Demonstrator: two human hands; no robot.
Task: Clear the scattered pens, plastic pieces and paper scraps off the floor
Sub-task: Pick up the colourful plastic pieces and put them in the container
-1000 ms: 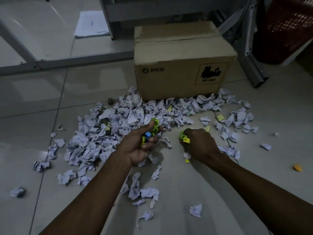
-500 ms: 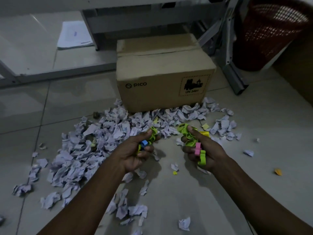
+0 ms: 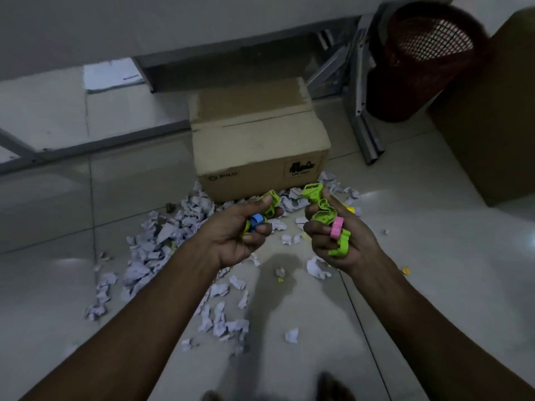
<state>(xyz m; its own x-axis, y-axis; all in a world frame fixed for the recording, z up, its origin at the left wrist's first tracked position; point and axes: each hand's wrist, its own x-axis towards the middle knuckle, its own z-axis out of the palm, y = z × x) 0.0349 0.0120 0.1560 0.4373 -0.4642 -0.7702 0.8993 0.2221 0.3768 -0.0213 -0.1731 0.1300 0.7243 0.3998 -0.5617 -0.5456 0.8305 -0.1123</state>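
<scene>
- My left hand (image 3: 236, 237) has its fingers curled round green and blue plastic pieces (image 3: 262, 217); my right hand (image 3: 337, 238) grips green and pink ones
- Paper scraps (image 3: 162, 250) litter the floor (image 3: 434, 227) beneath and beyond both hands
- Collecting is underway, I judge; next, dump these, perhaps in the red basket (image 3: 419, 62) far beyond my right hand

Green pieces (image 3: 323, 211) and a pink piece (image 3: 336, 227) sat bunched among the right fingers (image 3: 314, 227), one green end poking above them. A blue piece (image 3: 256, 219) and more green plastic (image 3: 271, 199) were wedged under the left fingers (image 3: 254, 237). Crumpled white scraps (image 3: 162, 250) lay on the floor below and left of both sets of fingers.
</scene>
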